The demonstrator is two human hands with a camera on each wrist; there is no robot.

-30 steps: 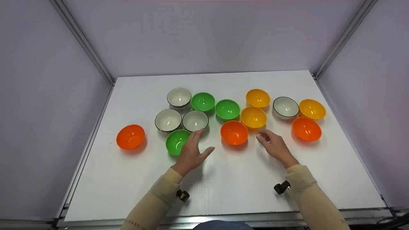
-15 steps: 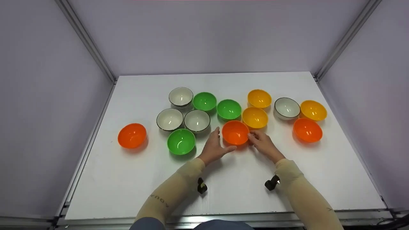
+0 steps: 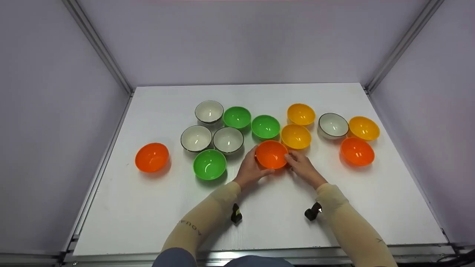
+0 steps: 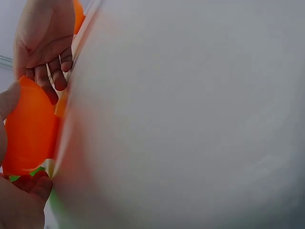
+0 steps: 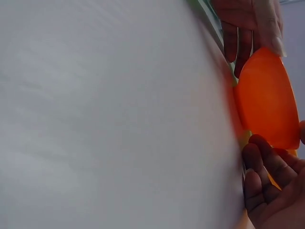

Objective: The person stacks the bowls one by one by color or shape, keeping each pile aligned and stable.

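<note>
Both of my hands are at an orange bowl in the middle of the table. My left hand cups its left side, with the thumb along the near side. At the right rim my right hand pinches the bowl between thumb and fingers. The left wrist view shows the orange bowl from its near side, between the two hands. In the right wrist view, fingers curl under the bowl's wall. A yellow bowl and a green bowl stand just behind it.
Left of my hands are a green bowl and several white bowls with dark rims. Another orange bowl stands alone at far left. On the right, a white bowl, a yellow bowl and an orange bowl cluster.
My left hand has moved right, from over the green bowl to the orange bowl's left side. The right hand has come left onto its right rim. Both now grip it.
</note>
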